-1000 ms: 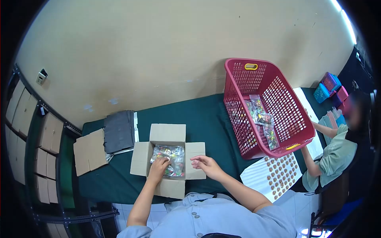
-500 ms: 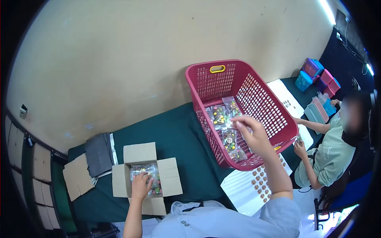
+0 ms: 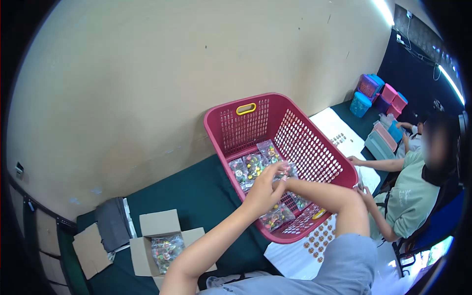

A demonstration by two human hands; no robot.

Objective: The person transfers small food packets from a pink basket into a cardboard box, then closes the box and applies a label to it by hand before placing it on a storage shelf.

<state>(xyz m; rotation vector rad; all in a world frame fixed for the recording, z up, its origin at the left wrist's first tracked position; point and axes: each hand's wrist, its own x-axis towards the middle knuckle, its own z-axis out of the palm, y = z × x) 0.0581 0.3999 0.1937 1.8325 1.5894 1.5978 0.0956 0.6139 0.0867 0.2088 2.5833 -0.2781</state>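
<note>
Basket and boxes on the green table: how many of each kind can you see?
Red basket: 1
Open cardboard box with packets inside: 1
Flat cardboard piece: 1
Total: 3

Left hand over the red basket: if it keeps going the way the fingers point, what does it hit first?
Probably the clear packets in the basket. The left hand points up and right into it, fingertips close to them beside the right hand. Depth is unclear; it may already touch one.
</note>
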